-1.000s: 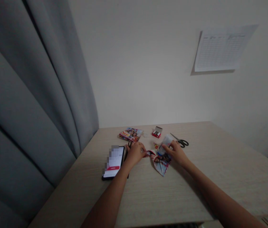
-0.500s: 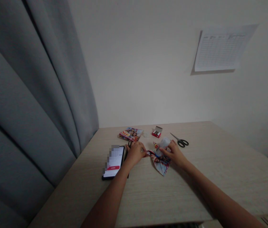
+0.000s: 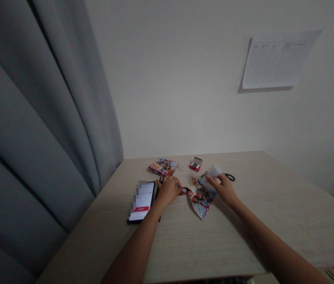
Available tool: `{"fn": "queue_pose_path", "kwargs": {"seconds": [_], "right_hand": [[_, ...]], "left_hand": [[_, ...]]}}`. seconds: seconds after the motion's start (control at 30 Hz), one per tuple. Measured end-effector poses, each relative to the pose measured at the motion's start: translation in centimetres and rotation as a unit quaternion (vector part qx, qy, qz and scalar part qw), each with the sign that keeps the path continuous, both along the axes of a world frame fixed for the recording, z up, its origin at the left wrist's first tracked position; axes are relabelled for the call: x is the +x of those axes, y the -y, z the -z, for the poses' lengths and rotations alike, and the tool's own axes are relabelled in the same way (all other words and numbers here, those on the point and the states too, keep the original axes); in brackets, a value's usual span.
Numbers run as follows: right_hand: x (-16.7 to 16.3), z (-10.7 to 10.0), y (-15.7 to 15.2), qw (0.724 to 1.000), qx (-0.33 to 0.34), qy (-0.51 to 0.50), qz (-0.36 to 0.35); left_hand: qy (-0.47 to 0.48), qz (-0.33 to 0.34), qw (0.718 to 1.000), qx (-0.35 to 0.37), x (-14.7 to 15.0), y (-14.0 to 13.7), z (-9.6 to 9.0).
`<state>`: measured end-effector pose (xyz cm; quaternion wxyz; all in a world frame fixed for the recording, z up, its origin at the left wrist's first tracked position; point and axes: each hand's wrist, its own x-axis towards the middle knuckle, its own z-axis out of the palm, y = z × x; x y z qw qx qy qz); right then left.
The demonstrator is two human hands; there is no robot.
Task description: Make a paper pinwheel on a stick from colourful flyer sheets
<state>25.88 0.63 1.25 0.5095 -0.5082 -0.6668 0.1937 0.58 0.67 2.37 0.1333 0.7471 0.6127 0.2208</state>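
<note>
Red-and-blue printed sheet (image 3: 203, 200), twisted at its left end, is pinched there by the left hand (image 3: 169, 188); the right hand's (image 3: 224, 187) fingertips pinch a translucent container (image 3: 214, 171), tilted. Sheet judged light, soft, easily creased; best held at the twist. Location: mid-surface, between the desk's (image 3: 288, 197) far and near edges. Both forearms (image 3: 143, 236) cross the near edge.

One head-worn camera looks forward and down across the table (image 3: 273, 193) from its near side: left hand (image 3: 169, 191) at six o'clock, right hand (image 3: 225, 190) at four, curtain (image 3: 51, 138) at nine, wall (image 3: 179, 79) beyond at twelve.
</note>
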Motion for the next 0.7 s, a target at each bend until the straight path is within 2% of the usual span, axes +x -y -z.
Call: {"fn": "queue_pose_path", "kwargs": {"seconds": [0.13, 0.2, 0.3, 0.47, 0.57, 0.7], "right_hand": [[-0.1, 0.1, 0.0, 0.997, -0.014, -0.059, -0.046], [-0.1, 0.2, 0.1, 0.997, -0.010, -0.042, -0.060], [0.0, 0.0, 0.5, 0.994, 0.050, 0.072, -0.066], [-0.1, -0.3, 1.0, 0.955, 0.122, 0.267, -0.050], [-0.5, -0.2, 1.1, 0.936, 0.137, 0.321, -0.039], [-1.2, 0.0, 1.1, 0.932, 0.123, 0.340, -0.014]], "left_hand": [[0.002, -0.003, 1.000, 0.003, 0.0, 0.0, 0.0], [0.005, -0.006, 1.000, 0.003, 0.1, 0.1, -0.2], [0.022, -0.016, 1.000, 0.009, 0.3, 0.2, -0.5], [0.089, -0.003, 0.995, 0.044, 1.0, -0.2, -0.4], [0.145, 0.027, 0.987, 0.058, 1.3, -0.8, 0.0], [0.168, 0.036, 0.983, 0.058, 1.6, -0.9, 0.3]]}}
